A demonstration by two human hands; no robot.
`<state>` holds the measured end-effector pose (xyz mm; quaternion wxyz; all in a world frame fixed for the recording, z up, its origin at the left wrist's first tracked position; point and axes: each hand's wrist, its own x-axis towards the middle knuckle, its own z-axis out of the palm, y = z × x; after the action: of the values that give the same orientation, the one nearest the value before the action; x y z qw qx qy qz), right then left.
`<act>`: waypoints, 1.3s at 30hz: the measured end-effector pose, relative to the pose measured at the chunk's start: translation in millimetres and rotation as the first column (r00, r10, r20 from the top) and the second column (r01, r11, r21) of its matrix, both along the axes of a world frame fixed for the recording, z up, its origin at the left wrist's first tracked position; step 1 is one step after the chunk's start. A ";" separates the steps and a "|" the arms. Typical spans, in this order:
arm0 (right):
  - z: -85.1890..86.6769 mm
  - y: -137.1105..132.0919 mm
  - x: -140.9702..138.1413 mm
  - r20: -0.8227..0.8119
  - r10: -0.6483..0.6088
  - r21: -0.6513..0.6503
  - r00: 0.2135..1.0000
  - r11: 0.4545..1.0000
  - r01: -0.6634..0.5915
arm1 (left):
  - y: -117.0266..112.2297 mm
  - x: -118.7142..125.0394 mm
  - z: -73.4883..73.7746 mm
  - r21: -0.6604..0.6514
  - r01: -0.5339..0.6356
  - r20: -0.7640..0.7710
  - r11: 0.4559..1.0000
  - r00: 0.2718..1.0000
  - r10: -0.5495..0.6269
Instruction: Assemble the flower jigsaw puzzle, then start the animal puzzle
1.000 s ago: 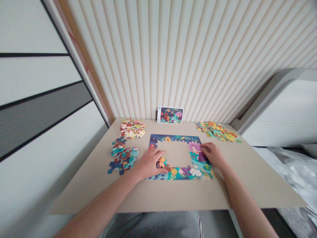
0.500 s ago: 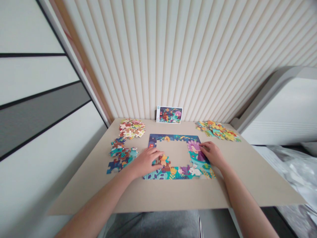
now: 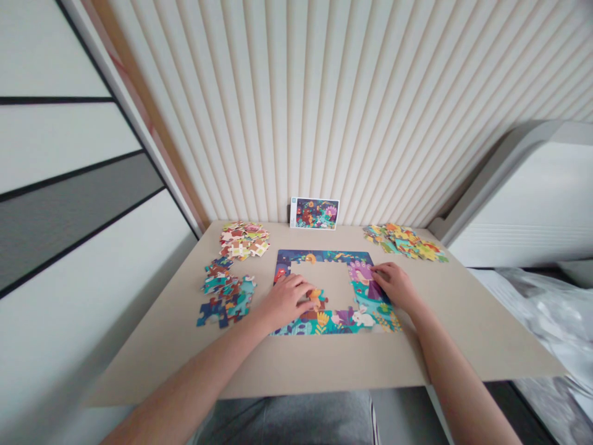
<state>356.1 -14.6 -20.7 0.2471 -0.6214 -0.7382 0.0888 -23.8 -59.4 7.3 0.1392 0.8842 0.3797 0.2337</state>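
A colourful jigsaw puzzle frame [image 3: 324, 256] with a bare rectangular middle lies on the beige table [image 3: 324, 364]. My left hand [image 3: 286, 300] rests on its lower left part, fingers curled and pressing on an orange and brown piece [image 3: 315, 298] at the inner edge. My right hand [image 3: 393, 285] lies on the puzzle's right side, fingers bent down onto the purple peacock area [image 3: 360, 272]. Whether either hand grips a loose piece I cannot make out.
Loose pieces lie in three heaps: blue ones [image 3: 225, 293] at the left, pale ones [image 3: 243, 240] at the back left, yellow-green ones [image 3: 405, 241] at the back right. A reference picture card [image 3: 314, 213] leans on the ribbed wall. A white cabinet [image 3: 523, 204] stands to the right.
My left hand slid a little to the right along the puzzle's lower edge with the orange piece. The right hand stayed in place. The camera tilted slightly.
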 end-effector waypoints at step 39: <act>-11.4 7.0 6.8 0.005 0.016 0.020 1.000 1.000 -0.016 | -111.1 -16.8 10.9 0.250 0.180 -0.260 0.951 0.959 -0.113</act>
<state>362.9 -7.6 -32.1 0.2510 -0.6132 -0.7445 0.0820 -40.6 -170.5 18.1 -0.0134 0.9427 0.2909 0.1627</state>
